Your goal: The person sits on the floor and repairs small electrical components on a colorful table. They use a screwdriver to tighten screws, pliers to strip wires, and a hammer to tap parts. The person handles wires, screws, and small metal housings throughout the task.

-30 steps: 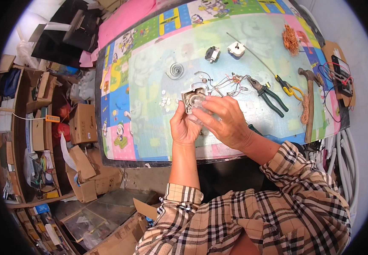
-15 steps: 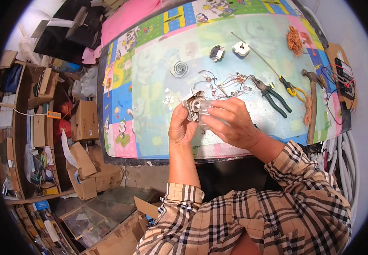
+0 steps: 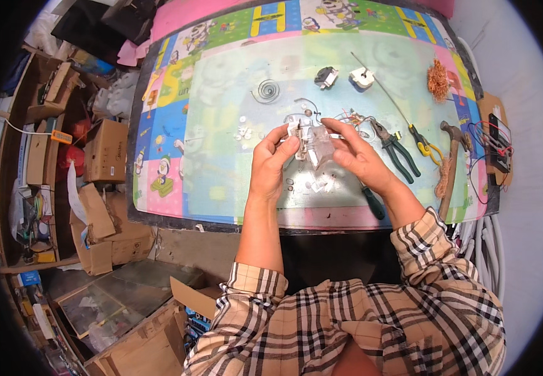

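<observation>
Between both hands, over the near middle of the table, is a small mechanism [image 3: 301, 145] with white and metal parts. My left hand [image 3: 267, 164] is closed on its left side, thumb toward me. My right hand [image 3: 364, 161] grips a clear plastic cover [image 3: 323, 147] on the right side of the mechanism, fingertips at its upper edge. Whether cover and mechanism are joined cannot be seen. Some colored wires [image 3: 349, 117] lie just beyond my right fingers. Left of the hands are several small white discs [image 3: 243, 131], with a flat coil spring [image 3: 267, 91] farther back.
Right of my hands lie green-handled pliers [image 3: 399, 150], a yellow-and-black handled tool [image 3: 423, 141] and a hammer [image 3: 452, 141]. A dark green handle [image 3: 373, 203] sits near my right wrist. Farther back are a black part [image 3: 326, 77], a white part [image 3: 362, 77] and copper wire [image 3: 437, 81].
My right hand has opened out toward the right and rotated, uncovering more of the clear cover. The view has shifted, and the dark green handle by my right wrist now shows.
</observation>
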### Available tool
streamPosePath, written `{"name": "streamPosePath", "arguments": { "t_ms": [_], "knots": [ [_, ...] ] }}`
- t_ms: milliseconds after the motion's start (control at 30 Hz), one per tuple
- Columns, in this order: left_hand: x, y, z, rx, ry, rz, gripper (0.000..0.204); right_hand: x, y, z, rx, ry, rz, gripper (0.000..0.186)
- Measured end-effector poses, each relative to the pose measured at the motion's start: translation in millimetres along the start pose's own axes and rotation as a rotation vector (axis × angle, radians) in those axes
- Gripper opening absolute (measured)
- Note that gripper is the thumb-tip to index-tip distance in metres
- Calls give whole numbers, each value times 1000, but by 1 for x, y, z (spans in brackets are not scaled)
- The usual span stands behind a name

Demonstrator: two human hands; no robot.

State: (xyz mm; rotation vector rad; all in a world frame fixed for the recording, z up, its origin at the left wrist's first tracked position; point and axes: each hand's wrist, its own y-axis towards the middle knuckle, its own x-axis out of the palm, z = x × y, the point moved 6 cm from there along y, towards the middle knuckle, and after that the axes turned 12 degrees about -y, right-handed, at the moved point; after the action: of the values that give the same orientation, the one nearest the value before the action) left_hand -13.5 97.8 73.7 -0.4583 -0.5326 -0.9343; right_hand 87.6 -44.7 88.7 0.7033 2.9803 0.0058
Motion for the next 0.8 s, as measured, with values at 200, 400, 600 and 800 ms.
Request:
{"name": "streamPosePath", "arguments": {
  "t_ms": [200,400,600,800],
  "knots": [
    [5,-4,-2,-94,-19,-75,61,2,-2,-18,20,25,-88,69],
    [10,-9,5,-171,15,-160,65,-3,-7,-15,61,-93,-95,66],
    [17,-12,-5,-129,-40,-155,64,-9,-11,-29,-30,-330,-18,63],
    [23,-10,-12,-144,-108,-182,60,-14,-12,-26,-25,-314,-12,61]
  ]
}}
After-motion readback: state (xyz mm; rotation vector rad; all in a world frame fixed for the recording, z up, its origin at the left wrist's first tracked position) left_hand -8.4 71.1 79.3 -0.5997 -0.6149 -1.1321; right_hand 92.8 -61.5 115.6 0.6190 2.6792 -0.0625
